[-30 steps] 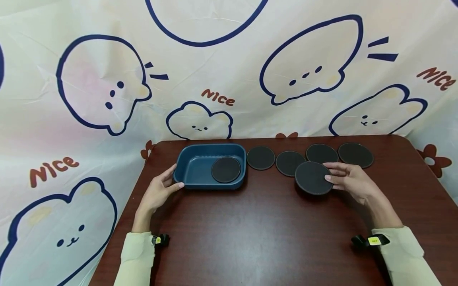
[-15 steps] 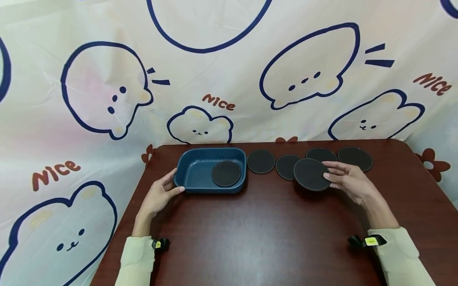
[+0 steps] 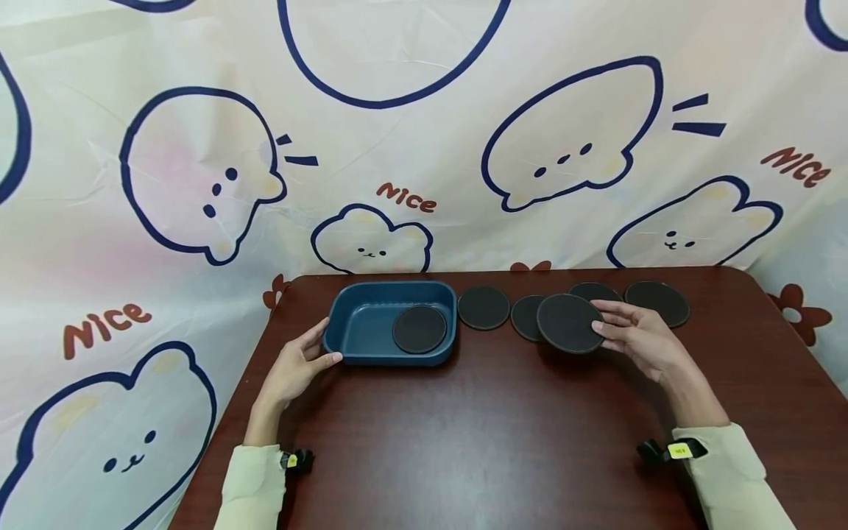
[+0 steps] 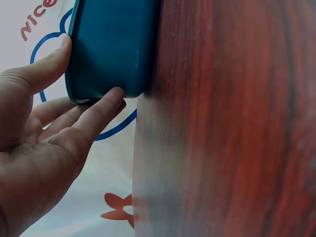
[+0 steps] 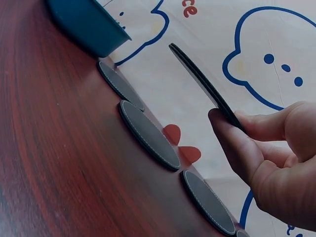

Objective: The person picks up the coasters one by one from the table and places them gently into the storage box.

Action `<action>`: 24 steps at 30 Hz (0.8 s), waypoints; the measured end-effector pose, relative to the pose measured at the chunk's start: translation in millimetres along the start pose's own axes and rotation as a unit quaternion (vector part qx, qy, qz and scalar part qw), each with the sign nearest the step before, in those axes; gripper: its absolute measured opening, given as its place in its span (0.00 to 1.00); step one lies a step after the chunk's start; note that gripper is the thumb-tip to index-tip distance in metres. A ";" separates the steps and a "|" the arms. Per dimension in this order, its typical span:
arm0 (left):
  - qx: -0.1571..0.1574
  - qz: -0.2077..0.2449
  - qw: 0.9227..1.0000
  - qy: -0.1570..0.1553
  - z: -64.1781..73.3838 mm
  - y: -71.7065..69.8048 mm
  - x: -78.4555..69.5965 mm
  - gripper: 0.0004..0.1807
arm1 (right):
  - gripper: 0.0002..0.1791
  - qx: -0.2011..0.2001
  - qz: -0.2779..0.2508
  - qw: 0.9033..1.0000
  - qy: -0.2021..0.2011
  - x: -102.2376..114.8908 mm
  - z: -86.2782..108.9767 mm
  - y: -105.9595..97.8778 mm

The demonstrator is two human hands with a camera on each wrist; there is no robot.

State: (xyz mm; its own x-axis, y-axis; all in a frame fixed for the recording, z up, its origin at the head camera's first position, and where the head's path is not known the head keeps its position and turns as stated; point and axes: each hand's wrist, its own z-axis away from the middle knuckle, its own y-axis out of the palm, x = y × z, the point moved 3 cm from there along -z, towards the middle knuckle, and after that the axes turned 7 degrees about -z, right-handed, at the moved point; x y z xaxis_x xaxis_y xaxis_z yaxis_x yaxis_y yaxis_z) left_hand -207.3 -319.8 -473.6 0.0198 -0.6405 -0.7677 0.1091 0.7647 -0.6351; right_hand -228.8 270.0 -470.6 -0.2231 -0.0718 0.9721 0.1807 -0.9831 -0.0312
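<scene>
My right hand [image 3: 639, 338] pinches a round black coaster [image 3: 568, 324] at its right edge, thumb on one face and fingers on the other. In the right wrist view that stitched-edge coaster [image 5: 200, 81] shows tilted, raised above the table. At the far left my left hand [image 3: 298, 364] holds the left end of a blue rectangular tray [image 3: 354, 361]; its thumb lies at the near corner, the fingers against the end wall. A black coaster [image 3: 419, 329] lies inside the tray's right half. In the left wrist view fingertips press the tray's outer wall [image 4: 113, 49].
Along the table's back edge, right of the tray, lie several more black coasters: one coaster [image 3: 483, 308] beside the tray, another coaster [image 3: 526, 318] partly covered by the held one, and a coaster [image 3: 657, 303] at the right. A printed curtain [image 3: 464, 147] hangs behind the brown table [image 3: 424, 442].
My right hand has carried the held coaster a little to the left, over the row. My left hand stays on the tray. The head view has tilted up slightly.
</scene>
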 end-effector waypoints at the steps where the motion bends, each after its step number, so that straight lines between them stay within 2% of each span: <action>1: -0.001 -0.001 1.000 0.000 0.1 0.1 -0.2 0.44 | 0.42 0.001 0.000 1.000 -0.001 0.9 -0.5 0.9; 16: 0.002 -0.005 1.000 -0.007 1.2 0.5 -0.5 0.44 | 0.43 0.013 -0.012 1.000 0.003 11.0 -11.7 13.3; 24: 0.003 -0.006 1.000 -0.001 0.3 -0.1 -0.9 0.45 | 0.40 0.016 -0.001 1.000 0.000 14.8 -16.9 24.5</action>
State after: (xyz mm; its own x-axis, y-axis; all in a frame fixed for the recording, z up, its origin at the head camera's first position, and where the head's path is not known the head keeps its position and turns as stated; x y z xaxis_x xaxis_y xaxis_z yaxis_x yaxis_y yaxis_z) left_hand -207.1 -319.3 -472.8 0.0214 -0.6497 -0.7599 0.1148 0.7566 -0.6437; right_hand -243.9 242.1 -461.0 -0.2232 -0.0707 0.9722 0.2113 -0.9772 -0.0226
